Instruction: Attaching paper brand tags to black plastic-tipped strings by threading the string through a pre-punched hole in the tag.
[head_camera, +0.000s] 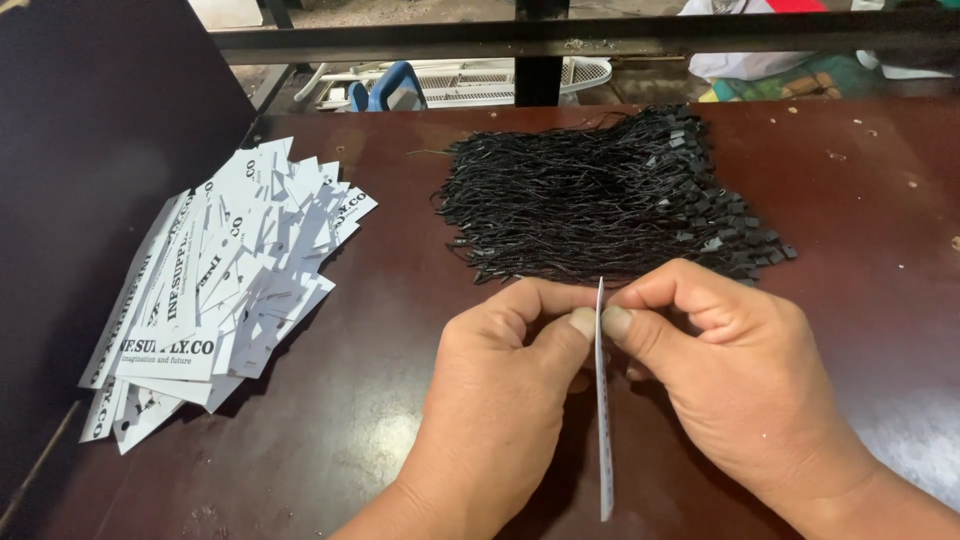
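— Looking down at the worktop (400, 400), what did you see of the surface itself?

— It was dark reddish-brown wood, a little glossy, with pale specks and crumbs scattered toward its far right corner. A dark upright panel (90, 200) closed off the left side, and a dark metal rail (600, 35) ran across the far edge.

— And beyond the rail?

— A rough grey floor, a white slatted plastic object (500, 80) lying flat, something blue (385, 90) beside it, and a heap of pale and coloured cloth (790, 65) at the far right. I could not tell more about those.

— What lay on the wood?

— A fanned pile of white paper tags (220, 280) with black print sat at the left, near the panel. A thick bundle of black string loops with small plastic fasteners (610, 195) lay at the centre, just beyond the hands.

— And the hands?

— They met near the front edge. The left hand (500, 390) and the right hand (740, 370) both had their fingers closed, thumbs and forefingers pinching the top of a single white tag (603, 420) seen edge-on, standing upright between them. Whether a string was threaded there, I could not tell.
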